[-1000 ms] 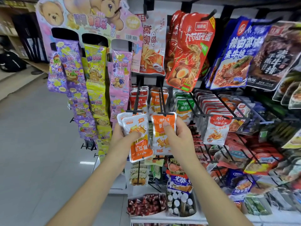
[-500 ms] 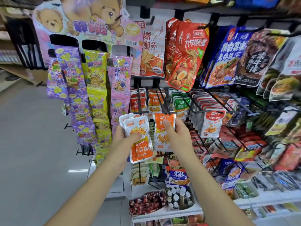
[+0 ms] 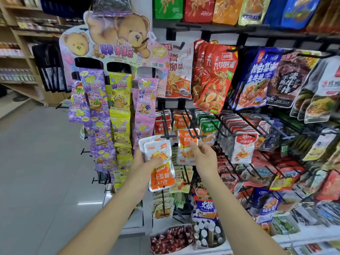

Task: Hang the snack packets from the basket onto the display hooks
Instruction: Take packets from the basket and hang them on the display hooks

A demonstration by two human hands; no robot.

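- Head view: the left hand (image 3: 147, 165) grips a small stack of orange-and-white snack packets (image 3: 159, 162), thumb pressed across the front, the other fingers hidden behind the stack.
- The lowest packet of that stack hangs upside down below the thumb, its orange half toward the floor.
- The right hand (image 3: 203, 159) pinches a single orange packet (image 3: 186, 146) by its lower middle, thumb and forefinger closed on it, the rest of the fingers curled behind.
- Right above those fingers the packet's top edge sits at the tip of a black display hook (image 3: 191, 134); whether the hole is threaded on, I cannot tell.
- Behind the hook tip, more orange packets (image 3: 181, 122) already hang on the same row, with red ones to their left and green packets (image 3: 208, 126) to their right.
- Left of the left-hand fingers, strips of purple, yellow and pink candy (image 3: 117, 115) dangle from a teddy-bear display card (image 3: 114, 41), close to the stack.
- Right of the right-hand fingers, a full row of white packets (image 3: 242, 146) crowds a neighbouring hook.
- Below both hands, more hooks and a bin of small bottles (image 3: 207, 234) sit on the lower shelf.
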